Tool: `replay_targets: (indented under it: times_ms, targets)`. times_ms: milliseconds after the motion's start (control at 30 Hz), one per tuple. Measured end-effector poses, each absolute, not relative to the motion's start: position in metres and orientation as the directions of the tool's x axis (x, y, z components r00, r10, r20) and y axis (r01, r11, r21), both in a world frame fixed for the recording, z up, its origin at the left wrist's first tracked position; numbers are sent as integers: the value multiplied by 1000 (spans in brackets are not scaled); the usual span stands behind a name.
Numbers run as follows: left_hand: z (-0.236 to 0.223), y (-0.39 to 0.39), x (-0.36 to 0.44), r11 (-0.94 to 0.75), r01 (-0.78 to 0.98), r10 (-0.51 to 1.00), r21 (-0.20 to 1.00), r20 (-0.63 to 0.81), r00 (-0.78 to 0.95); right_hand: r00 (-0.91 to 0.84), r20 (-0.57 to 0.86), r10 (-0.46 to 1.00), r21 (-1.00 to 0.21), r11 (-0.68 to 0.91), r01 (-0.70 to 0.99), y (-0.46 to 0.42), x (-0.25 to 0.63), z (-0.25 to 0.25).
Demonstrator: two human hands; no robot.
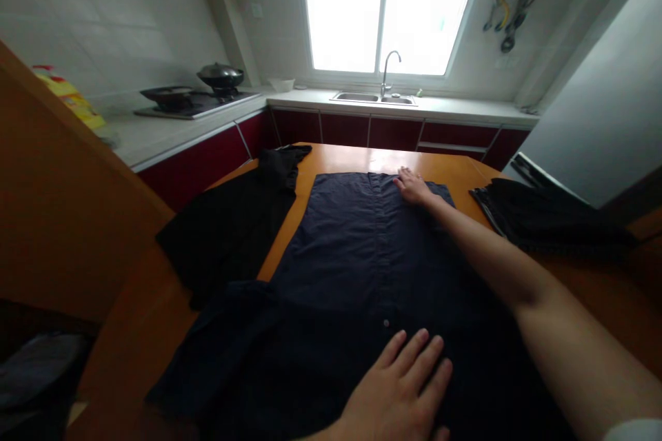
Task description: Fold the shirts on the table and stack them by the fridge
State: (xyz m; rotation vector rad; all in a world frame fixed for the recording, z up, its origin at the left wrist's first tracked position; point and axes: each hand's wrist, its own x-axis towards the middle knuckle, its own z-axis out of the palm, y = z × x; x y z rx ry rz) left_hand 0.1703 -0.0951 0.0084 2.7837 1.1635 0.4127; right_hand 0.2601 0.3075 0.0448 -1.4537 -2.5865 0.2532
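A dark navy button shirt lies spread flat on the orange wooden table, its hem toward the far edge. My right hand reaches across and rests flat on the shirt's far end, fingers stretched out. Close to me, my left hand presses palm-down on the near part of the shirt, just below a small button, fingers apart. Neither hand holds anything.
A black garment lies on the table's left side, hanging over the edge. A folded dark garment sits at the right. Beyond are a counter with a stove and pans, a sink with faucet and a bright window.
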Motion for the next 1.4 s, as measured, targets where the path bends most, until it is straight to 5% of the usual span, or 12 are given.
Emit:
replay_targets:
  times_ms: [200, 433, 600, 733, 867, 933, 1067, 1167, 1300, 1400]
  targets:
    - [11, -95, 171, -700, 687, 714, 194, 212, 667, -930, 115, 348, -303, 904, 301, 228, 234, 14]
    - [-2, -94, 171, -712, 694, 695, 108, 243, 676, -655, 1, 756, -239, 636, 734, 309, 228, 30]
    - [-1, -93, 170, -715, 695, 687, 70, 257, 680, -537, 35, 843, -259, 527, 810, 339, 223, 42]
    - [3, -94, 171, -716, 690, 690, 107, 257, 677, -671, 60, 739, -270, 660, 701, 283, 225, 38]
    - [4, -94, 172, -705, 690, 708, 168, 241, 664, -932, 99, 348, -307, 902, 304, 201, 256, 29]
    - [5, -95, 173, -701, 685, 712, 197, 230, 663, -954, 62, 295, -318, 911, 261, 185, 276, 24]
    - [9, -96, 172, -685, 683, 728, 252, 198, 657, -834, 30, 551, -237, 815, 530, 230, 310, 21]
    - [15, -97, 172, -672, 687, 738, 278, 167, 654, -549, 0, 836, -170, 541, 824, 285, 328, 29]
    - [25, -99, 172, -659, 693, 747, 292, 147, 648, -321, 108, 941, -172, 336, 926, 315, 333, 43]
    - [32, -101, 172, -648, 704, 757, 291, 149, 636, -287, 221, 932, -178, 328, 928, 301, 314, 45]
